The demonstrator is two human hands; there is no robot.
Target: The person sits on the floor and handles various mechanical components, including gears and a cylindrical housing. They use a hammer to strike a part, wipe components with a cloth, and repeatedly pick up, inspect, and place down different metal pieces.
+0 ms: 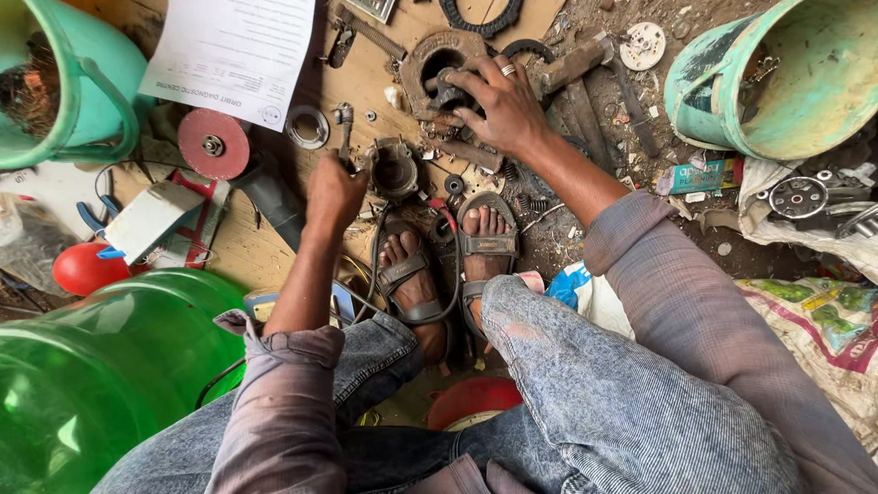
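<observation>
We wear a grey-mauve shirt with sleeves rolled above each hand, faded blue jeans, grey strapped sandals, and a silver ring [508, 69] on our right hand [505, 108].
</observation>
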